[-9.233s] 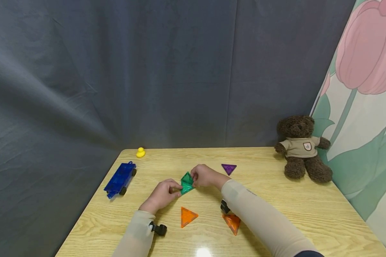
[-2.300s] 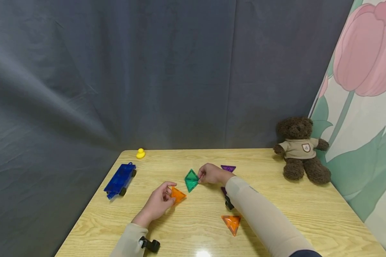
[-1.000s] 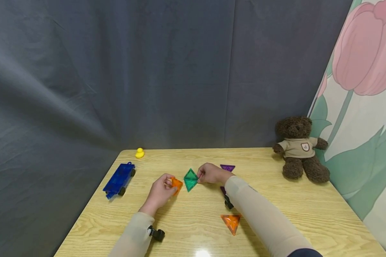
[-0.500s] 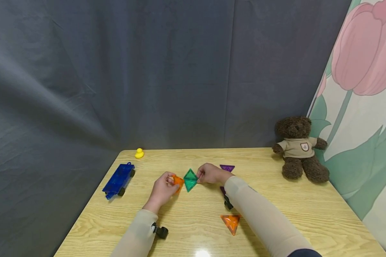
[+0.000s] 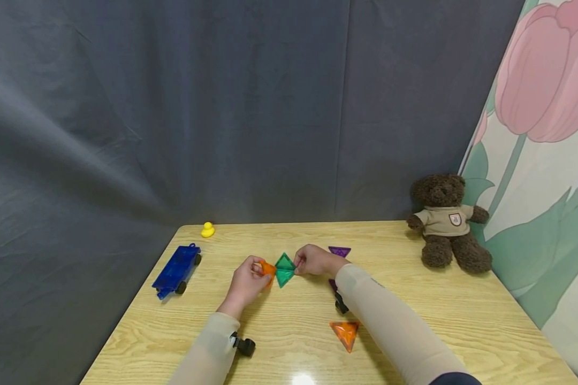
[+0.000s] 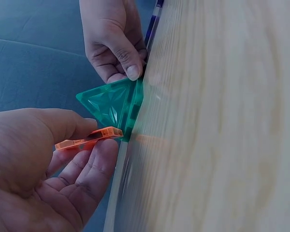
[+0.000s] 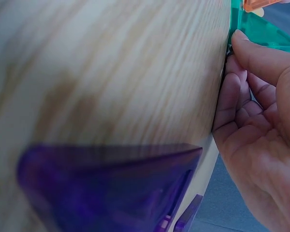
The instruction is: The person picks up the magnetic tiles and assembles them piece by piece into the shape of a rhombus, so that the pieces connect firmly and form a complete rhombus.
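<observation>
Orange tri [image 5: 268, 269] in LH [image 5: 246, 279] thumb-finger pinch

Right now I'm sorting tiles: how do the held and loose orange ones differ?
The held orange tile is tilted up, pinched by the left hand; the loose orange tile lies flat on the table. The held orange tile is beside the green tiles; the loose orange tile lies apart.

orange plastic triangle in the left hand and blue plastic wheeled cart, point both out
Orange plastic triangle [image 6: 104, 134], left wrist view, on its narrow edge
Blue plastic wheeled cart [image 5: 176, 269], head view, on its bed
</observation>
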`<action>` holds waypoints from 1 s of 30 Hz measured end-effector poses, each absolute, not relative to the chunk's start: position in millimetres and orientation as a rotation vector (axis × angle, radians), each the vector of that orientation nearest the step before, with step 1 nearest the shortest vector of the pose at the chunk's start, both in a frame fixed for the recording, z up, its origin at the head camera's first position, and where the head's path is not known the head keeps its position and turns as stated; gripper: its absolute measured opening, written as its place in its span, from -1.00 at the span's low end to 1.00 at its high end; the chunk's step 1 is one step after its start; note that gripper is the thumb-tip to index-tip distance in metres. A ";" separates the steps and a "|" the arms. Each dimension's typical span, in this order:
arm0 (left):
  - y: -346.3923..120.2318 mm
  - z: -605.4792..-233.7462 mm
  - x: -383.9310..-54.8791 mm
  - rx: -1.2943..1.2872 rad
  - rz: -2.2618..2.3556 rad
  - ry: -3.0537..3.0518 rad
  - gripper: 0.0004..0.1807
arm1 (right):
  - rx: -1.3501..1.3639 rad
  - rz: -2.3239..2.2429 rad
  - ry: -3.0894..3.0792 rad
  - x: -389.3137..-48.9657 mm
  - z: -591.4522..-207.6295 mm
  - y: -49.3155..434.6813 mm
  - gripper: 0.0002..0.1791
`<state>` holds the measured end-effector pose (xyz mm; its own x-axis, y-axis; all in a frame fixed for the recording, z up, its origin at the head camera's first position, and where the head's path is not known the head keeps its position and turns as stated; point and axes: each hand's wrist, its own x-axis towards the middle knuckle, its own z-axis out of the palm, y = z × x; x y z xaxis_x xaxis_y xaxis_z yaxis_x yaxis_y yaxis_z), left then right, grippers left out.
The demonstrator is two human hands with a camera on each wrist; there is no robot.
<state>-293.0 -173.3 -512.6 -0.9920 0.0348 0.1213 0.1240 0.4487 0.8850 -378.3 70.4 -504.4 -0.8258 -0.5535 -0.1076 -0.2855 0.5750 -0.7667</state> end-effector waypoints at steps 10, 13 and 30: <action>-168.2 -514.6 -294.8 -0.177 -1.587 -2.605 -0.60 | -0.693 -1.104 2.476 -378.9 -503.2 69.3 -0.90; -167.2 -515.7 -295.0 -0.200 -1.574 -2.611 -0.61 | -0.714 -1.103 2.473 -378.4 -502.9 69.0 -0.90; -160.2 -520.2 -294.5 -0.238 -1.612 -2.630 -0.60 | -0.685 -1.179 2.416 -379.3 -505.7 72.3 -0.90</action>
